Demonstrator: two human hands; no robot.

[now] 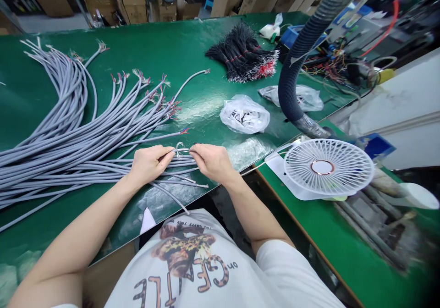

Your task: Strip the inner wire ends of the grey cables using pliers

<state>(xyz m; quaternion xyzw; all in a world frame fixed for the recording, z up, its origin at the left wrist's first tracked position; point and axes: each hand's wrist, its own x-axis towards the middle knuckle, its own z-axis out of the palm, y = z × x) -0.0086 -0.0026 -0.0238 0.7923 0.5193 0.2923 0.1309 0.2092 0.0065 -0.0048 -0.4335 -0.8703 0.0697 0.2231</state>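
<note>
Spanning the exposed wires (179, 150) at mid-frame, the left hand (150, 162) and right hand (212, 160) each pinch them in a closed grip, presumably for steadiness.

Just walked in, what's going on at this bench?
A person's bare left hand and right hand are pinched close together, with thin whitish wire strands showing between the fingertips. Long grey round cables spread across the shiny green table, mostly to the left, several with coloured wires bared at the ends. Bundled thin black wires lie farther back, right of the hands.
</note>
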